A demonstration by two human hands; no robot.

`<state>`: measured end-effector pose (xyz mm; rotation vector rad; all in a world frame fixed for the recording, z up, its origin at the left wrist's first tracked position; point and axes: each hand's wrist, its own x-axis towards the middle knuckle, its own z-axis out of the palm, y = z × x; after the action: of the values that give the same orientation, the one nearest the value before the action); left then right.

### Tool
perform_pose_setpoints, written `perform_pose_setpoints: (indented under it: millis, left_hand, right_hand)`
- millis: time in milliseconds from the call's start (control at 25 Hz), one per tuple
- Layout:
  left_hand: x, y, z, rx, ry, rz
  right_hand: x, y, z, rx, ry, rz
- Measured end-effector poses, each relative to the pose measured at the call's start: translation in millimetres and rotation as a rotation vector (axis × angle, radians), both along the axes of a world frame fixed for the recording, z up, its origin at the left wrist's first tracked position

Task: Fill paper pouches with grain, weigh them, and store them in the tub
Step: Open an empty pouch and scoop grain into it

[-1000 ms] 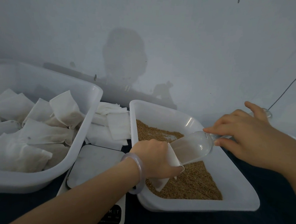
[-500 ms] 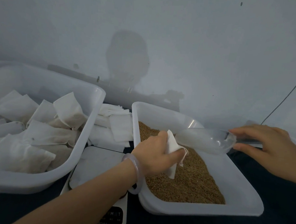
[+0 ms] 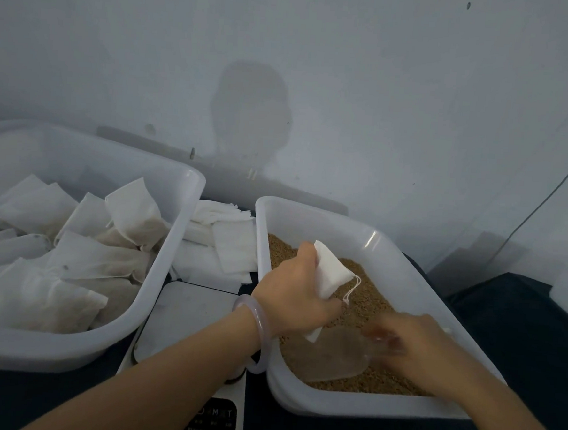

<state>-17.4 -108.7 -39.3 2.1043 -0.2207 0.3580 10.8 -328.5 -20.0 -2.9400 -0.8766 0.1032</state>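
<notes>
**Scoop low in the grain, pouch above it**

The left hand (image 3: 296, 293) pinches a white pouch (image 3: 330, 271) between thumb and curled fingers over the grain (image 3: 369, 296) in the tray (image 3: 309, 213), drawstring end pointing right. The right hand (image 3: 416, 347), blurred, grips the handle of a clear scoop (image 3: 330, 359). Its bowl lies in the grain, pointing left, just nearer the person than the pouch. The loaded bowl will likely have to rise and turn toward that drawstring end.
</notes>
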Motion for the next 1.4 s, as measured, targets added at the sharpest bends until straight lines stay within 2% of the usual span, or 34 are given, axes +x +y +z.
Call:
perform_pose_setpoints:
  millis: [120,400,640,880,1040,1240,1400]
  left_hand:
    - [0,0,0,-0.033,-0.009,-0.003]
    - [-2,3,0,-0.063,-0.044,-0.022]
    - [-2,3,-1,0.006,-0.035,-0.042]
    - [1,2,-2,0.123,-0.021,-0.036]
    - [2,1,-1,0.142,0.016,-0.021]
    - [0,1,1,0.208,0.03,-0.016]
    - [1,-1,0,0.271,0.014,0.009]
  right_hand:
    - [1,3,-3,0.009,0.073,0.008]
    - [-3,-26,25,0.191,0.187,-0.077]
    - [0,-59,60,0.301,0.027,-0.153]
    - [6,-54,89,0.356,-0.129,-0.046]
    - [7,-48,104,0.308,-0.219,0.035]
    - [8,-48,113,0.083,-0.426,0.044]
    - [7,-42,114,0.016,-0.563,0.097]
